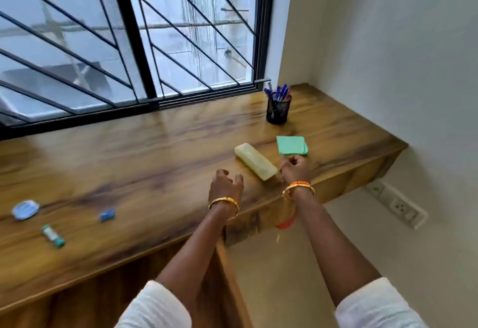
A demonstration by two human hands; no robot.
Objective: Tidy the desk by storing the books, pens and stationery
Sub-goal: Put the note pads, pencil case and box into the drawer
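Note:
A pale yellow pencil case (255,161) lies closed on the wooden desk (144,146), between my two hands. My left hand (225,185) hovers just left of the case, fingers curled and apart, holding nothing. My right hand (295,170) sits at the case's near right end with its fingers closed; nothing shows in it. A green pad of sticky notes (291,145) lies just beyond my right hand. A black mesh pen holder (278,108) with several blue pens stands near the window. At the far left lie a blue round tin (25,210), a blue eraser (107,215) and a green-capped glue stick (53,236).
A barred window (129,43) runs along the back of the desk. A white wall (401,69) closes the right side, with a socket panel (398,206) low on it. The desk's right end stops short of the wall corner, with floor below.

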